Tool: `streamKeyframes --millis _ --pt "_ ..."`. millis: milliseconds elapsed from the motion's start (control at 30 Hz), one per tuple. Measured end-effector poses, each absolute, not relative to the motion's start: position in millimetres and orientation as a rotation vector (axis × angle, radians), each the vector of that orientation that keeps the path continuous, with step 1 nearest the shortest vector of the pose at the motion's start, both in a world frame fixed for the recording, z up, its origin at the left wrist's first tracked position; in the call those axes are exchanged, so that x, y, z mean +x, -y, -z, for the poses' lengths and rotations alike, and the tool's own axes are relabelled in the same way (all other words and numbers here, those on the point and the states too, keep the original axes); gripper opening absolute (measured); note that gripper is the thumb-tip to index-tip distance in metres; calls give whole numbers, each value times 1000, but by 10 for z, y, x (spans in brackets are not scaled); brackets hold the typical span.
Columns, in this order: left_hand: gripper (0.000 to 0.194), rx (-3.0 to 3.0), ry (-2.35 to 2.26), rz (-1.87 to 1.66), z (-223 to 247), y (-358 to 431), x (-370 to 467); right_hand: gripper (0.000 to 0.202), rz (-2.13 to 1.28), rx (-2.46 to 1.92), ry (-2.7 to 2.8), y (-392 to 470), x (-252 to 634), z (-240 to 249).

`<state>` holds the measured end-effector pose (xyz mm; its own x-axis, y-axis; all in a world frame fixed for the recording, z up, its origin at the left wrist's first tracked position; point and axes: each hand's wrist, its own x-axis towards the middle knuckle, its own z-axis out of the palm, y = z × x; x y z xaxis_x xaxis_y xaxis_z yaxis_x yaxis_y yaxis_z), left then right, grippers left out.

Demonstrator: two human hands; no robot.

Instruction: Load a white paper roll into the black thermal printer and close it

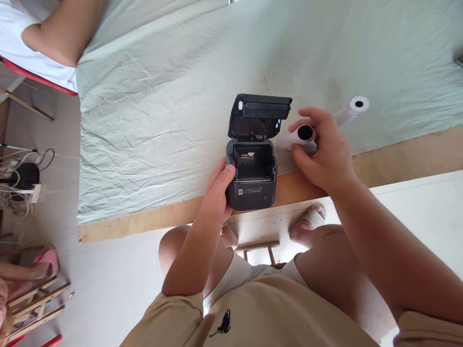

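My left hand (217,190) grips the left side of a small dark grey label printer (251,195) at the table's front edge. Its lid (260,115) is swung up, and the paper bay (253,161) shows no roll inside. Just right of the printer, my right hand (325,149) has its thumb and fingers around a white paper roll (293,140) with a dark hollow core. Farther right on the cloth lies a second white roll (349,115) with a small core and a loose paper end.
A creased pale green cloth (155,120) covers the wooden table (144,212). Another person's arm (65,33) rests at the far left corner. Cables (21,183) and a wooden chair (36,303) are on the floor at left. A dark object (458,60) sits at the right edge.
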<state>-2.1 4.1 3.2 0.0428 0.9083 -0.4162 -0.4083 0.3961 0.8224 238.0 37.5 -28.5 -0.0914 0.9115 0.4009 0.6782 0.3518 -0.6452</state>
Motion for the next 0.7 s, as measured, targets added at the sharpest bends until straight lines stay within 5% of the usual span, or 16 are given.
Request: streamKeyframes --millis 167,300,700 --pt "46 589 -1120 -1100 -23 -29 -26 41 -360 -1439 1816 -381 2394 309" --pt "46 600 -1107 -1102 -20 -33 -23 57 -399 -1450 1833 -382 2407 331" --pt "45 639 -1083 -1083 35 -12 -58 55 -415 -1460 1789 -398 2382 380"
